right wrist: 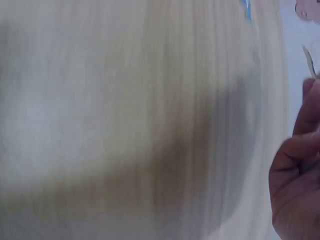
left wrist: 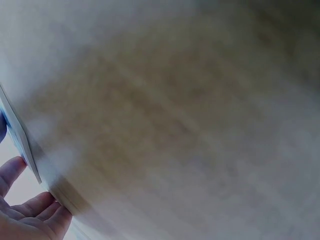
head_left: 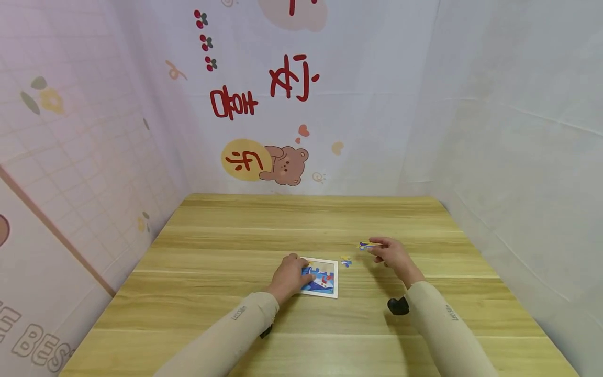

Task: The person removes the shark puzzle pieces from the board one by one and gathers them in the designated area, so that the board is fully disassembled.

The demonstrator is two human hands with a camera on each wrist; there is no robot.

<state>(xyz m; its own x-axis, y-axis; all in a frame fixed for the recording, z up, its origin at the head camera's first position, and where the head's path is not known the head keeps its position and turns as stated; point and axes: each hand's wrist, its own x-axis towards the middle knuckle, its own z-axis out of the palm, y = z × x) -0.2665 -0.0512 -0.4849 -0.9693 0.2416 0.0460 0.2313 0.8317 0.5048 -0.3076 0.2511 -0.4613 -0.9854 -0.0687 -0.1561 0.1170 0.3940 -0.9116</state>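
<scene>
In the head view my left hand [head_left: 289, 277] rests over the left side of a white-framed jigsaw puzzle [head_left: 336, 280], thumb on the picture. The picture is partly filled with blue sea-animal pieces; its upper part shows bare backing. The left wrist view shows the fingers of my left hand [left wrist: 37, 215] against the table and by the puzzle board's edge [left wrist: 22, 140]. Raised above the table to the right, my right hand [head_left: 393, 257] pinches a yellow and blue puzzle piece [head_left: 364, 245]. In the right wrist view this piece [right wrist: 309, 61] appears edge-on above my right hand [right wrist: 300, 170].
A loose yellow and blue puzzle piece [head_left: 346, 261] lies on the wooden table [head_left: 301, 222] just right of the frame. Printed white cloth [head_left: 358, 104] hangs behind the table and along both sides. A black device [head_left: 398, 306] sits at the right wrist.
</scene>
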